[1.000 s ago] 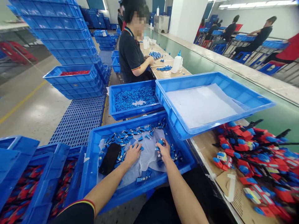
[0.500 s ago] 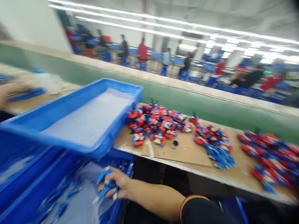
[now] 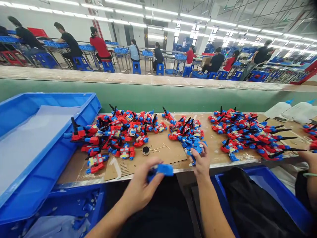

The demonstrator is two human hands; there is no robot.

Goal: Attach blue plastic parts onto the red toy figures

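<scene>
Hands, two, bare, held apart. Left hand: closed on one blue plastic part, slightly blurred, at the front edge of the desk. Right hand: fingers curled about blue pieces at a small blue heap behind the front edge; whether it gripped any could not be told.

Red-and-blue toy figures, three main lots: left pile, beside the large blue tray over the desk's left end; middle pile, touching the blue heap; right pile, between front and rear edges.

Cardboard sheet, one, along the front edge, bearing a small black-topped pot, thin sticks and a white strip.

White bottles, blue-tipped, lay toward the right rear corner. Co-worker's hand, partly visible, stood beyond the right pile.
</scene>
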